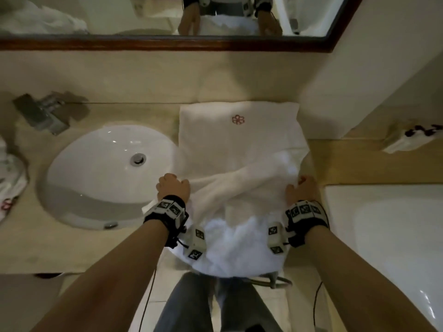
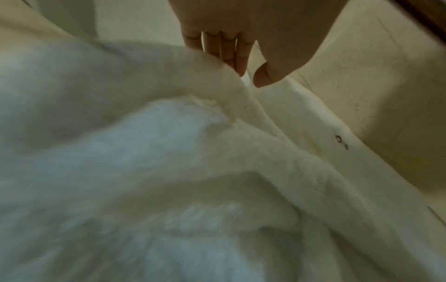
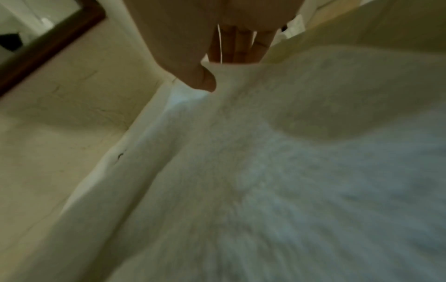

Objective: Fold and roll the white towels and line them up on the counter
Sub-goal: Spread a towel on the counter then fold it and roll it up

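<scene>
A white towel [image 1: 237,140] with a red flower logo lies lengthwise on the beige counter [image 1: 143,111], to the right of the sink. Its far end is flat; its near part is bunched and hangs over the counter's front edge. My left hand [image 1: 173,185] grips the towel's left edge, and my right hand [image 1: 302,189] grips the right edge. In the left wrist view, the fingers [image 2: 231,51] curl over a fold of the towel [image 2: 169,152]. In the right wrist view, the thumb [image 3: 205,80] pinches the towel [image 3: 265,171] against the fingers behind it.
A white oval sink [image 1: 105,173] with a chrome faucet [image 1: 43,113] lies left of the towel. Crumpled white cloth [image 1: 9,178] sits at the far left. A framed mirror [image 1: 167,44] runs along the back wall. A white bathtub [image 1: 395,236] is on the right.
</scene>
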A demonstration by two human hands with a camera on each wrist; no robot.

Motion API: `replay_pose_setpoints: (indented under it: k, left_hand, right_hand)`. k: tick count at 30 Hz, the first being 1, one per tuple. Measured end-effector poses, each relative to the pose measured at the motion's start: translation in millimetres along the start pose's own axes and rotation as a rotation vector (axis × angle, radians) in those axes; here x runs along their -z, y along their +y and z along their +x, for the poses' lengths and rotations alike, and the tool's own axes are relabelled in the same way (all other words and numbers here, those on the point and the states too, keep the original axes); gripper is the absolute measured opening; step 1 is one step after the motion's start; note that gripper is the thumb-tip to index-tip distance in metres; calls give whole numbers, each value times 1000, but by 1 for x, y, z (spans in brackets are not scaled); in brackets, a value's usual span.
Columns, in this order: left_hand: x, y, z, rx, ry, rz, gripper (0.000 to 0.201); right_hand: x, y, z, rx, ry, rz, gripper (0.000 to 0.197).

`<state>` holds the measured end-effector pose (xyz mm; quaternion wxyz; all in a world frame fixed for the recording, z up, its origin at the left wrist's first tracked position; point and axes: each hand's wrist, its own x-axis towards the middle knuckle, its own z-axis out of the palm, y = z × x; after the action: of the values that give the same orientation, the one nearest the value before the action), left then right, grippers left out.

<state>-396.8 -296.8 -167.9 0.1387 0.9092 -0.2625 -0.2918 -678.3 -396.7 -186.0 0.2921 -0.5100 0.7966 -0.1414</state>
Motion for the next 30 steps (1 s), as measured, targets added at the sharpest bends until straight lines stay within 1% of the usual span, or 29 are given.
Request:
replay_pose_setpoints:
  k: [3, 6, 8, 12, 14, 15, 17, 18, 19, 20, 22, 23, 25, 26, 29, 30]
  left_hand:
    - [1, -19, -21, -1, -52, 5, 47]
    - [1, -35, -39, -9, -75, -64, 52]
    - [-2, -46, -53, -33, -124, -117, 51]
    - [-12, -64, -82, -70, -260, -121, 51]
    - [-19, -70, -92, -82, -298, -118, 54]
    - [-21, -73, -98, -91, -318, -106, 54]
    - [-23, -79, -106, -130, -302, -48, 49]
    - [-22, -82, -109, -170, -274, 7, 43]
    - [-20, -84, -112, -199, -245, 58, 36]
    - [-19, -86, -112, -224, -215, 102, 32]
    - [-17, -89, -113, -259, -182, 150, 29]
    - [-16, -89, -114, -260, -170, 137, 29]
    - [-12, -86, -117, -264, -126, 79, 28]
    - [-11, -83, -118, -275, -101, 60, 29]
    - [-5, -70, -119, -264, -22, -11, 30]
    - [-3, -65, -116, -277, 6, -41, 29]
  right_hand:
    - [9, 21, -28, -13, -41, 7, 28]
    - [8, 42, -53, -62, 37, 9, 39]
    - [2, 58, -77, -151, 77, 37, 44]
    - [-21, 92, -120, -309, -54, 84, 73]
    - [-25, 98, -133, -355, -69, 116, 76]
    - [-23, 101, -140, -374, -74, 133, 73]
    - [-26, 106, -145, -385, -140, 163, 55]
    - [-28, 110, -149, -388, -182, 210, 45]
    - [-30, 113, -153, -405, -210, 281, 38]
    - [-30, 116, -156, -416, -216, 334, 35]
    - [-26, 119, -160, -405, -206, 337, 25]
    - [-25, 122, -160, -412, -228, 337, 25]
    - [-24, 128, -159, -441, -328, 354, 37]
    - [-24, 128, -159, -448, -376, 350, 39]
    - [-14, 125, -157, -455, -471, 431, 28]
    - [-11, 125, -153, -434, -485, 405, 27]
